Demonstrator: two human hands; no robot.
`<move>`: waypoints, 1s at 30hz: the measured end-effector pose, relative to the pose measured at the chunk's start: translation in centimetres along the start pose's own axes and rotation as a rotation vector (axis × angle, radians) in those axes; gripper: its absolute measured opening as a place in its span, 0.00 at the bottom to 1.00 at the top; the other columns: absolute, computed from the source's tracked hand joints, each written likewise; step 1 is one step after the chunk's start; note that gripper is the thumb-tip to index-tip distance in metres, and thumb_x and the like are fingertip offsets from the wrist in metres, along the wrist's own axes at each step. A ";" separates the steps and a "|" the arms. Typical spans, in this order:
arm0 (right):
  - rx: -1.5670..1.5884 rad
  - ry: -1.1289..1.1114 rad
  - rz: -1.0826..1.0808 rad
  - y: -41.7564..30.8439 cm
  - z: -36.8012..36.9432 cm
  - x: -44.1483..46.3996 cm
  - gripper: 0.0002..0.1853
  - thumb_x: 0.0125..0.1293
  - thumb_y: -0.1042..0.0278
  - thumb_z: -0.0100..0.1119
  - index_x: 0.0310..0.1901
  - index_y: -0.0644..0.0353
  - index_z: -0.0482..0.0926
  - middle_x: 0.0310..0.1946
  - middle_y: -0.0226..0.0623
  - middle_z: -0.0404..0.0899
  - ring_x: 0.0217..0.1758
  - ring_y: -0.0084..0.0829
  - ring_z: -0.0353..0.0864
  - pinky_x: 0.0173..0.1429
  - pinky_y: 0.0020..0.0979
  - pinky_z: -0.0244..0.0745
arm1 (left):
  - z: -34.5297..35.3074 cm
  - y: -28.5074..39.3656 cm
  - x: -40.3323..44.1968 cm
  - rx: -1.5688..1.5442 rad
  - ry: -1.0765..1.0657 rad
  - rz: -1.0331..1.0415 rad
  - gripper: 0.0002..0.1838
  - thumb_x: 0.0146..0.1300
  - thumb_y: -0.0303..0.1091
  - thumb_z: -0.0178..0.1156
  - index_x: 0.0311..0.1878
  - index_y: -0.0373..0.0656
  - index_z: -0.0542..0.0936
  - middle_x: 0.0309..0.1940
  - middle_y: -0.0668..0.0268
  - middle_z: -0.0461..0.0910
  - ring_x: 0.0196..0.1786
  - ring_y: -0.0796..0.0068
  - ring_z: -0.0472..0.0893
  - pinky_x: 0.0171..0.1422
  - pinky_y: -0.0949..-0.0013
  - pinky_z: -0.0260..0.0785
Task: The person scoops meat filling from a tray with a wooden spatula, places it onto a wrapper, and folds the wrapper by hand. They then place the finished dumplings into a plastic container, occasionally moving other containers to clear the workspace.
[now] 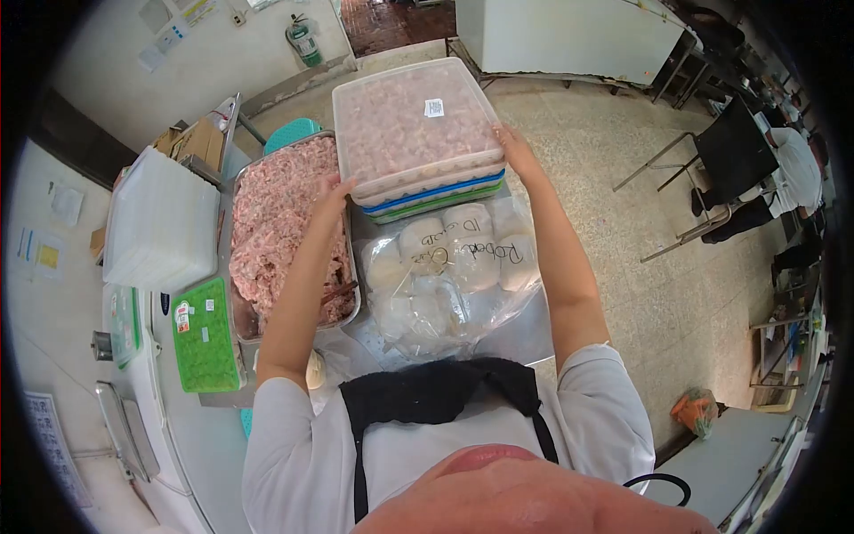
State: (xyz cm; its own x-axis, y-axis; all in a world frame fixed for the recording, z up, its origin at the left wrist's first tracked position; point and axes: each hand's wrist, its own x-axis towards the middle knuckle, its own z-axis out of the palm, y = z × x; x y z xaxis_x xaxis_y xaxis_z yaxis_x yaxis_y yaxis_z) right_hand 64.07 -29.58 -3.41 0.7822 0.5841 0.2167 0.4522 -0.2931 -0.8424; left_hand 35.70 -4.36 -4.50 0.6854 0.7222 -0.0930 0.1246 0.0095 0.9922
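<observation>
My left hand grips the near left corner of a clear-lidded plastic container filled with pink ground meat. My right hand holds its right side. A small white label is stuck on the lid. The container tops a stack of several, with a blue-edged container and a green-edged container lower down. Left of the stack, a metal tray is heaped with ground meat, and a dark handle sticks out of it. Nearer me lies a plastic bag of round white pieces, marked with handwriting.
Stacked translucent containers or lids stand at left, by a green-lidded container. Cardboard boxes sit behind. A fire extinguisher hangs on the wall. At right, a person in a white top sits by a black chair.
</observation>
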 end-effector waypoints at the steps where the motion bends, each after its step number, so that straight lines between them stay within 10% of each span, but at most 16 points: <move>1: 0.244 0.074 0.044 0.4 0.6 0.3 0.29 0.68 0.49 0.51 0.61 0.66 0.72 0.57 0.52 0.76 0.62 0.41 0.74 0.65 0.34 0.65 | 0.5 -0.1 0.1 -0.029 0.017 -0.014 0.30 0.59 0.40 0.64 0.60 0.37 0.65 0.53 0.56 0.72 0.54 0.67 0.72 0.60 0.65 0.62; 8: 0.331 -0.012 0.214 0.9 0.6 0.1 0.34 0.68 0.48 0.52 0.65 0.69 0.67 0.60 0.48 0.74 0.65 0.35 0.71 0.68 0.31 0.61 | 2.2 0.4 -2.0 -0.180 0.102 -0.026 0.32 0.60 0.42 0.64 0.61 0.36 0.65 0.54 0.56 0.71 0.59 0.67 0.69 0.64 0.65 0.58; 14: -0.042 0.222 -0.153 0.9 0.9 -0.4 0.24 0.69 0.52 0.49 0.61 0.57 0.75 0.58 0.52 0.74 0.63 0.49 0.70 0.67 0.42 0.63 | 0.3 3.5 -6.3 -0.073 0.059 -0.001 0.33 0.61 0.43 0.63 0.67 0.42 0.64 0.60 0.58 0.69 0.64 0.65 0.67 0.68 0.66 0.56; 20: -0.664 0.238 -0.676 -5.2 0.4 -5.5 0.19 0.67 0.53 0.55 0.52 0.56 0.81 0.55 0.39 0.77 0.60 0.47 0.72 0.63 0.48 0.65 | -11.7 9.1 -18.2 0.244 0.378 0.389 0.28 0.62 0.37 0.59 0.66 0.44 0.68 0.62 0.58 0.69 0.64 0.67 0.68 0.68 0.65 0.58; 30: -0.728 -0.011 -0.948 -10.2 4.3 -6.6 0.08 0.54 0.72 0.60 0.37 0.59 0.82 0.33 0.33 0.77 0.42 0.34 0.76 0.44 0.33 0.76 | -37.0 -0.5 -30.9 0.083 0.994 0.296 0.23 0.66 0.34 0.57 0.64 0.43 0.69 0.65 0.62 0.66 0.65 0.66 0.69 0.67 0.57 0.60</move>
State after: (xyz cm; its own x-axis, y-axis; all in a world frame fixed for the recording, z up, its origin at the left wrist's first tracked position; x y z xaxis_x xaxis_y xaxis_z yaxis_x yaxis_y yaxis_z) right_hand 52.42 -27.22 1.63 0.0041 0.8046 0.5938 0.9866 -0.1000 0.1287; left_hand -12.08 -1.05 0.92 -0.1988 0.9325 0.3015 0.1223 -0.2816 0.9517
